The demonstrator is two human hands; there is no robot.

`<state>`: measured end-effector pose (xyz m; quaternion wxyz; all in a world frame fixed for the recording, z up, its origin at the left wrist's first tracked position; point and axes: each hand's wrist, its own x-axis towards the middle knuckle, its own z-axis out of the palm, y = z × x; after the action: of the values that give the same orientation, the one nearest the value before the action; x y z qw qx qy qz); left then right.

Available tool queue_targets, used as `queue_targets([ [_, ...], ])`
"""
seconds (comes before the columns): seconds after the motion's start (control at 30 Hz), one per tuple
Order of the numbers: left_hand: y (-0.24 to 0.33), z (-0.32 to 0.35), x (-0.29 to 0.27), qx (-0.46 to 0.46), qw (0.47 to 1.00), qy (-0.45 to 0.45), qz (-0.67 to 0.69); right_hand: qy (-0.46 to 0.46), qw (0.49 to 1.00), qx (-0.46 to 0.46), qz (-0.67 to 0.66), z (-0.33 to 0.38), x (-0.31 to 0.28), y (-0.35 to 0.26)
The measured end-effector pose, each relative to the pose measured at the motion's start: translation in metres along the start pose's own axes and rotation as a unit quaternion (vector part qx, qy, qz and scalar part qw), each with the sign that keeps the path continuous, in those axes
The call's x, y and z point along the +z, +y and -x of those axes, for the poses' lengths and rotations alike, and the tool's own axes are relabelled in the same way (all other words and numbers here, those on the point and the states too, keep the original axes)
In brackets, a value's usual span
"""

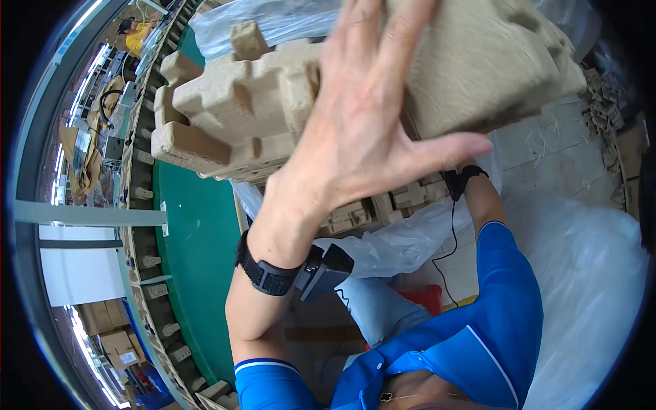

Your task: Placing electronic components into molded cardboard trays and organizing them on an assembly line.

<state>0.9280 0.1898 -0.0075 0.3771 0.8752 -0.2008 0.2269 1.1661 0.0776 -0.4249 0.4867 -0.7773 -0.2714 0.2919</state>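
My left hand [365, 116] reaches up across the middle with its fingers stretched out and its thumb spread to the right. It lies over brown moulded-pulp packing trays, and its fingertips run out of the top edge. To its left is a notched pulp tray [232, 109] with blocky ridges. On the right, a smoother pulp piece [478, 68] sits high and close. My right hand is mostly hidden beneath that piece; only the wrist area [470, 169] with a black strap shows, so its fingers cannot be made out.
More pulp trays [389, 205] are stacked below, with clear plastic sheeting [403, 246] around them. A green conveyor belt [198, 273] runs along the left beside a metal frame [89, 215]. A large plastic bag [588, 287] lies at right. A person in yellow [137, 37] is far left.
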Motion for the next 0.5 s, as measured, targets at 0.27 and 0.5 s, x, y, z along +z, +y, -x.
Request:
queue_targets([
  [0.27, -0.016, 0.01, -0.02, 0.022, 0.993, -0.026, 0.116, 0.02, 0.993, -0.021, -0.117, 0.012, -0.002, -0.003],
  [0.5, -0.017, 0.028, 0.0, 0.109, 0.994, 0.01, -0.026, 0.044, 0.97, -0.036, -0.235, 0.034, 0.006, 0.002],
])
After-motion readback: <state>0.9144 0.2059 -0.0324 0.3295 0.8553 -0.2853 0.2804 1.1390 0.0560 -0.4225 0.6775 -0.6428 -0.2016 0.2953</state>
